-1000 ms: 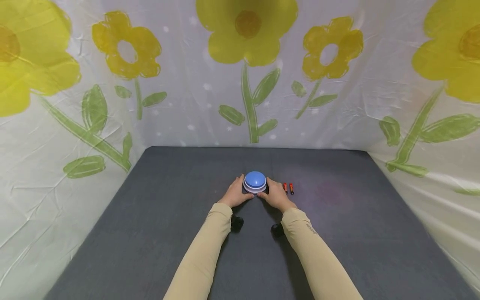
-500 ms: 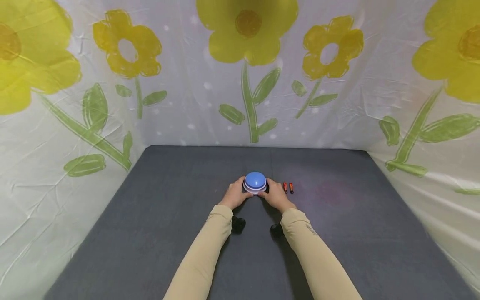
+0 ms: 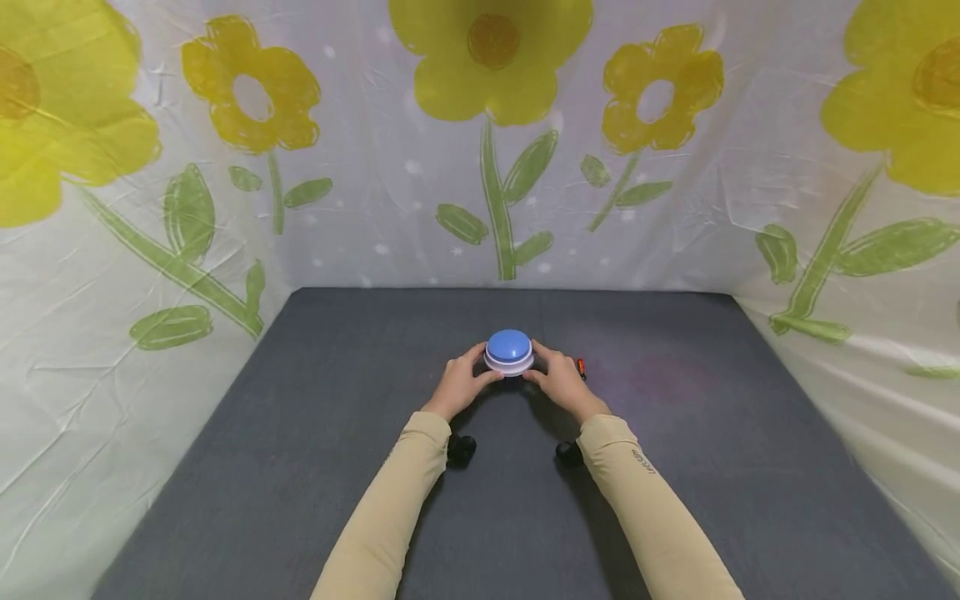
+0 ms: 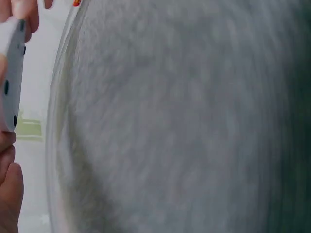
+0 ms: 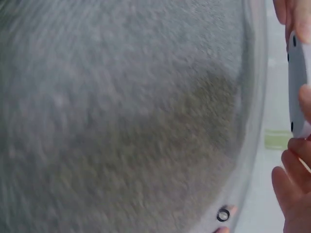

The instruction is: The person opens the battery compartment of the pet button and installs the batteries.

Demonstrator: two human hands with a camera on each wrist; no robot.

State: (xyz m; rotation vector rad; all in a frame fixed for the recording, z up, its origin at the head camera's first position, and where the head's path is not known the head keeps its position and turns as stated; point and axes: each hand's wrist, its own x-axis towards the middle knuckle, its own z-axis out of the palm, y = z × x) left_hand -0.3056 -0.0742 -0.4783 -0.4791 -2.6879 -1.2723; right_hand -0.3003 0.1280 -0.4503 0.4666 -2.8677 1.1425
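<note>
A: Where is the blue-domed button [image 3: 509, 350]?

B: Between a person's two hands, held above a dark grey table [image 3: 337, 467], its dome uppermost on a white base [image 3: 510, 369]. The left wrist view catches the button's pale underside [image 4: 16, 68], dotted with dark round spots.

A: And the left hand [image 3: 459, 382]?

B: It holds the button from the left, its grip narrowed onto the base, the thumb at the near rim and the fingers around the left edge.

A: The right hand [image 3: 564, 383]?

B: A near mirror, on the button's right. That grip, too, holds the base, with the thumb at the near rim.

A: What lies close by?

B: A small orange and black cylinder [image 3: 581, 368] rests on the table to the right of the button, just beside the right hand.

A: And around them?

B: Tan sleeves [image 3: 660, 508] reach toward the button from its near side, a black device [image 3: 461, 451] at each wrist. Beyond the button, and to either side of it, hangs a white cloth [image 3: 337, 225] printed with yellow flowers and green leaves.
</note>
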